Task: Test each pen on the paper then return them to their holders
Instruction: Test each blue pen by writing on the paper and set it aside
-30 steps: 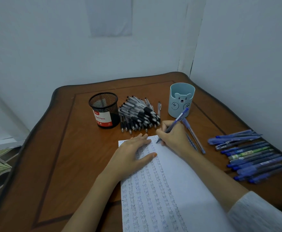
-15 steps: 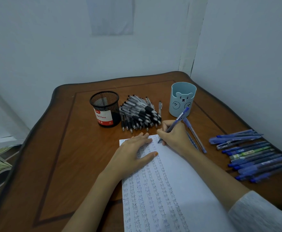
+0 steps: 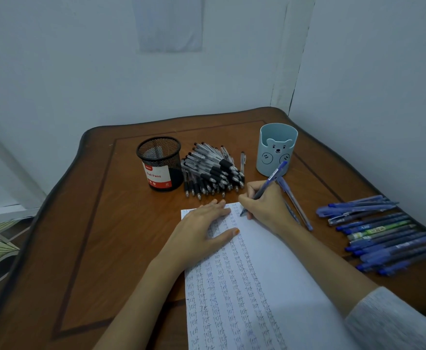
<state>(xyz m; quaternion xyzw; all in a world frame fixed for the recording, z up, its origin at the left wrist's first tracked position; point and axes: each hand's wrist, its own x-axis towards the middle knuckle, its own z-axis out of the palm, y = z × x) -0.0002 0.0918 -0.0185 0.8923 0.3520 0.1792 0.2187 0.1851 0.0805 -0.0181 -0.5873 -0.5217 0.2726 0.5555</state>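
Hardly any shift: right hand [image 3: 265, 205] around blue pen [image 3: 272, 178], left hand [image 3: 202, 231] flat on paper [image 3: 277, 269]

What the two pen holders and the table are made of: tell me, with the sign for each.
The black holder looks like matte metal mesh: you see through its lattice. The blue holder seems moulded plastic, perhaps silicone: smooth, opaque, dull sheen, bear face printed on. The table appears varnished wood or veneer: brown streaked grain, soft reflections.
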